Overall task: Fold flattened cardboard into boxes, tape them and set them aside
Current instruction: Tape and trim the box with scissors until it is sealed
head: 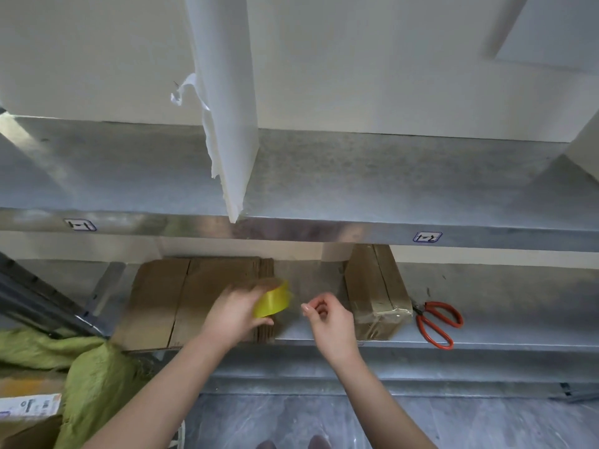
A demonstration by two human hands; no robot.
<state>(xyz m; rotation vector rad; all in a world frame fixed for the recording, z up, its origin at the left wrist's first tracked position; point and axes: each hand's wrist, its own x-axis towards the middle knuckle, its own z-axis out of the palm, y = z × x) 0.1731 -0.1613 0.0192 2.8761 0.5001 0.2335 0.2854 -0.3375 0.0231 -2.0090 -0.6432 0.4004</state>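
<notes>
Grip of the left hand (233, 314) curls round the yellow tape roll (271, 302), above the flattened cardboard stack (162, 296) on the lower shelf (518, 303). The right hand (330, 322) has curled fingers; whether its grip pinches a tape end, I cannot tell. Further right lie a taped cardboard package (376, 296) and red scissors (436, 322). No open box stands folded here, so most work probably remains.

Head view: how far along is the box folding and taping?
Done: no clearly folded box shows. In hand: the left hand grips the yellow tape roll; the right hand curls its fingers beside it, perhaps pinching tape. Left: everything; the flattened cardboard stack lies unfolded on the shelf.
</notes>
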